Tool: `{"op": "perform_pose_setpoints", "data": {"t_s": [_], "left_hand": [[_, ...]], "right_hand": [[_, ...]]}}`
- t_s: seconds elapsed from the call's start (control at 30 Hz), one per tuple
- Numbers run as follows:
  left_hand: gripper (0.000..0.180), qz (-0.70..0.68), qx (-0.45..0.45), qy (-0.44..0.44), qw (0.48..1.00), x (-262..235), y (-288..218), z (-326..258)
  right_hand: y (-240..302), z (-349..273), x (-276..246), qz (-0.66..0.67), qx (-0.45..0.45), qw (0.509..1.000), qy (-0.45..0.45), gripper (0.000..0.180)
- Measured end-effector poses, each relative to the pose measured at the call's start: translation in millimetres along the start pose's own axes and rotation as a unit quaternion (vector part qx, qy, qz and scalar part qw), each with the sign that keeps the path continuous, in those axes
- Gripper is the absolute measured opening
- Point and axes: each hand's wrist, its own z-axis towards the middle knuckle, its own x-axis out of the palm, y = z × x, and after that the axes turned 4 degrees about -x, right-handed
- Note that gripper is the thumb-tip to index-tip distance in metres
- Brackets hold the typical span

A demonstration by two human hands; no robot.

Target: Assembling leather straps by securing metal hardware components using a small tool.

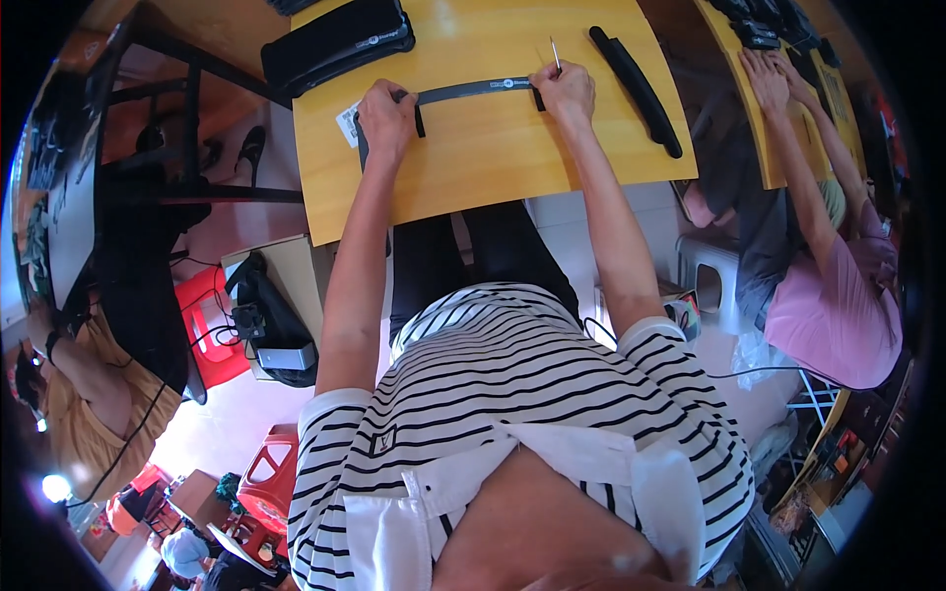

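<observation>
we are looking down past a black and white striped shirt at a wooden table. our left hand rests near the left edge of the table, with its fingers curled together and pressed down on the left end of a dark strap. a small white tag pokes out just beside this hand, touching the strap's end. the strap lies flat across the middle of the table, running from one hand to the other in a slight curve.

our right hand sits on the right end of the strap, fingers bunched together and pinched on a thin tool that sticks up and away from us. we cannot tell whether the tool's tip touches the strap, since the hand hides it.

to the right of the right hand lies a long black curved bar, apart from the strap. at the far left corner of the table sits a flat black pouch, well apart from both hands.

at the next table on the right, another person in a pink top reaches both arms forward. below the table's left side a red stool stands on the floor next to a black bag.
</observation>
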Motion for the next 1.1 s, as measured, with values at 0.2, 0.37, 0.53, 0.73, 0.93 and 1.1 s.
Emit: {"op": "perform_pose_setpoints", "data": {"t_s": [0.2,0.37,0.53,0.73,0.93,1.1], "left_hand": [[0.026,-0.034,-0.007,0.004,0.999,5,14,7],[0.027,-0.026,-0.03,0.031,0.999,5,19,14],[0.032,0.025,0.012,0.011,1.0,1,8,5],[0.031,0.106,0.049,-0.051,0.992,-23,-1,-11],[0.033,0.068,0.065,-0.115,0.989,-83,21,-48],[0.047,0.166,-0.075,0.053,0.982,-84,34,-92]], "right_hand": [[-2,2,-1,0.028,-0.009,0.999,0.021,0.016],[-10,8,3,0.054,-0.011,0.998,0.038,0.017],[-16,14,6,0.069,0.001,0.996,0.061,0.016],[-20,18,1,0.18,0.019,0.979,0.097,0.013],[-14,-25,-34,0.31,0.04,0.949,0.049,0.007],[-8,-84,-35,0.387,0.044,0.914,0.116,0.009]]}}
